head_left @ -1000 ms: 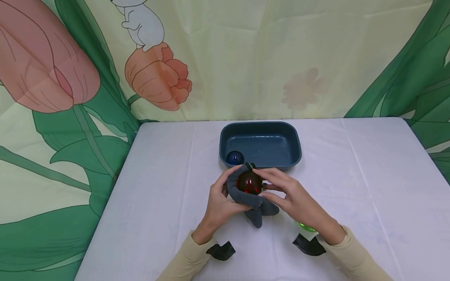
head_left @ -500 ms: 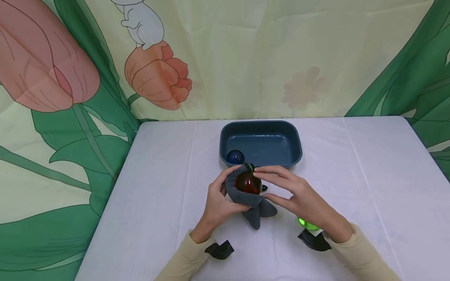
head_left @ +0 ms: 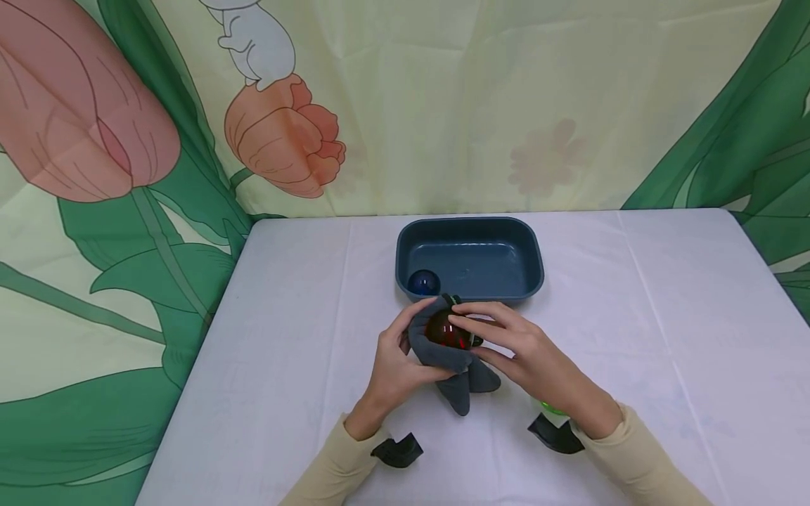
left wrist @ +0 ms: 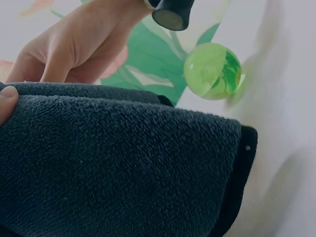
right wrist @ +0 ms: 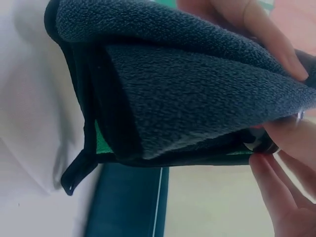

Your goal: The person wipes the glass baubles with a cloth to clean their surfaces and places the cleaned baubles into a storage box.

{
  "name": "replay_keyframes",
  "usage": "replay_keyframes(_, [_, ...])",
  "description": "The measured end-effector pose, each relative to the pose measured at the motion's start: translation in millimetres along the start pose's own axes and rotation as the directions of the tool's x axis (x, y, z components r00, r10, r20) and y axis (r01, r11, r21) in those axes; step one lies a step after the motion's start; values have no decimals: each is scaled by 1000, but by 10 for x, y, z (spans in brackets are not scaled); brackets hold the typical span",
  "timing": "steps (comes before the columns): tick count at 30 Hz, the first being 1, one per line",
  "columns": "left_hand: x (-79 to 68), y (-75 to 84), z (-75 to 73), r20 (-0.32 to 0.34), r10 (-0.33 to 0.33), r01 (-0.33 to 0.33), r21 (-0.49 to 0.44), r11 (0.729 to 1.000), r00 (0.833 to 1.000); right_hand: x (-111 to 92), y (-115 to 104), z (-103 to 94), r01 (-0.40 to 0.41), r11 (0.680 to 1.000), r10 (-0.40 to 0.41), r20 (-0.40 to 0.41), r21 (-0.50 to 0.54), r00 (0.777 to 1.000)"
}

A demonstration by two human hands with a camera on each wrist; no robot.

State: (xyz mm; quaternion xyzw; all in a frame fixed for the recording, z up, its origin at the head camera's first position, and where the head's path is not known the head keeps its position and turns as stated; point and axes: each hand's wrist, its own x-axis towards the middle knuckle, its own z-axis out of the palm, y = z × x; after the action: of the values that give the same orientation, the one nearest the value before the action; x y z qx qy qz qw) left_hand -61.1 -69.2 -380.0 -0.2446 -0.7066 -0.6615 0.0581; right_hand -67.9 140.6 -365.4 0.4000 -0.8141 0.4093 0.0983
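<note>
In the head view my left hand grips a folded dark grey cloth with a black edging. The cloth wraps round a transparent red ball, held up near the tray's front side. My right hand pinches the ball from the right, its fingers over the top and its thumb low on the right. A black bit shows at the ball's right side. From the left wrist the cloth hides the red ball. The cloth hangs in layers in the right wrist view.
A dark blue tray with a transparent blue ball inside stands at the back of the white table. A transparent green ball lies beneath my right wrist. A printed curtain hangs behind.
My right hand's fingers drew back to the right off the red ball, then returned left onto it. My left hand keeps its grip on the cloth, almost unmoved.
</note>
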Motion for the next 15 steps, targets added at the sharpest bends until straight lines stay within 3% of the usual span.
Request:
replay_keyframes(5, [5,5,7,0,8,-8,1,1000,1000,-5,-21,6,-116,991,115,12,67,993])
replay_keyframes(10, [13,8,12,5,18,-18,-1,1000,1000,-8,-29,26,-251,941,253,20,226,967])
replay_keyframes(15, [14,-7,9,-9,14,-14,-9,1000,1000,-13,-21,38,-276,933,274,41,232,961])
